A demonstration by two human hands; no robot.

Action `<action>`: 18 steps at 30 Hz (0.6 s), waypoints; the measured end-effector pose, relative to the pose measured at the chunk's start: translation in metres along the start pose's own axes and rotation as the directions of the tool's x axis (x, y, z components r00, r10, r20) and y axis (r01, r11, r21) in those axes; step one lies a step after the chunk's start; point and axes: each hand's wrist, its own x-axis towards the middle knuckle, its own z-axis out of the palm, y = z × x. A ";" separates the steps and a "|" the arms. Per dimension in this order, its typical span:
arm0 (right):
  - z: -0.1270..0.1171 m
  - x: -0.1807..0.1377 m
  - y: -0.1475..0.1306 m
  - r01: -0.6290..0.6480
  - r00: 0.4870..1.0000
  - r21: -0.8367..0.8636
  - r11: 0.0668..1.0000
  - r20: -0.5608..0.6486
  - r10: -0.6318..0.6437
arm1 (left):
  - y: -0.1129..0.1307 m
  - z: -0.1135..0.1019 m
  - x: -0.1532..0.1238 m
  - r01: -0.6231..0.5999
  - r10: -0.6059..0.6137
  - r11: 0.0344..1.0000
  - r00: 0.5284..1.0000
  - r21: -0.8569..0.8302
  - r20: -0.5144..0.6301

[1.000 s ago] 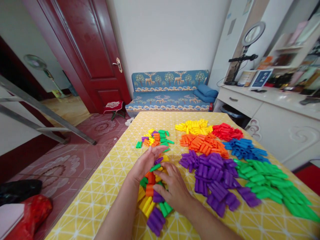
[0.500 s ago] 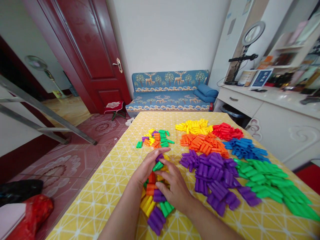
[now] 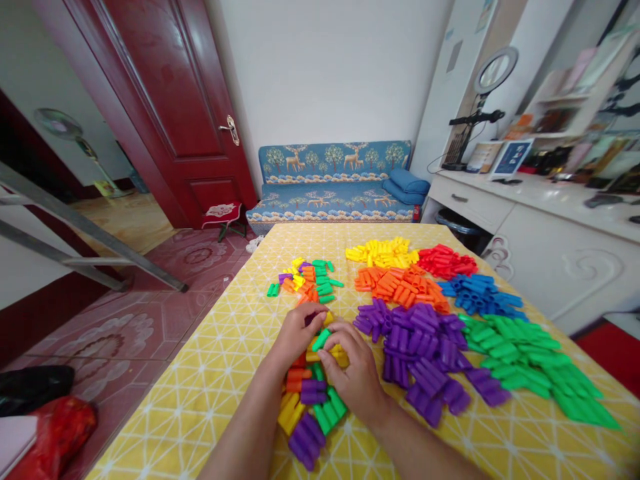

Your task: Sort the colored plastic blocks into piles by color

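Both hands rest on a mixed pile of coloured plastic pieces [image 3: 310,410] near the front of a table with a yellow patterned cloth [image 3: 210,400]. My left hand [image 3: 295,333] curls its fingers over the top of the pile, touching a purple piece. My right hand [image 3: 353,373] pinches a green piece [image 3: 321,340] between thumb and fingers, over some yellow ones. A second small mixed heap [image 3: 306,279] lies farther back.
Sorted piles fill the right half: yellow [image 3: 380,252], red [image 3: 445,260], orange [image 3: 400,285], blue [image 3: 480,299], purple [image 3: 425,347], green [image 3: 530,353]. A blue sofa [image 3: 335,180], a red door [image 3: 170,113] and a white cabinet [image 3: 550,233] surround the table.
My left hand has closed from stretched flat to curled over the pile. My right hand has slid forward and gripped the green piece. The view shifted slightly.
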 end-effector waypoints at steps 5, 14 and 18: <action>-0.013 -0.002 -0.005 -0.125 0.990 -0.011 0.992 -0.069 0.124 | -0.010 0.004 -0.001 -0.135 0.128 0.986 0.989 0.099 0.068; -0.156 0.016 0.033 -0.340 0.891 -0.141 0.930 -0.366 0.270 | -0.012 0.002 -0.001 -0.121 0.118 0.992 0.992 0.047 0.054; -0.230 -0.009 0.063 -0.463 0.749 -0.173 0.869 -0.601 0.279 | -0.013 0.002 -0.001 -0.121 0.119 0.992 0.992 0.039 0.047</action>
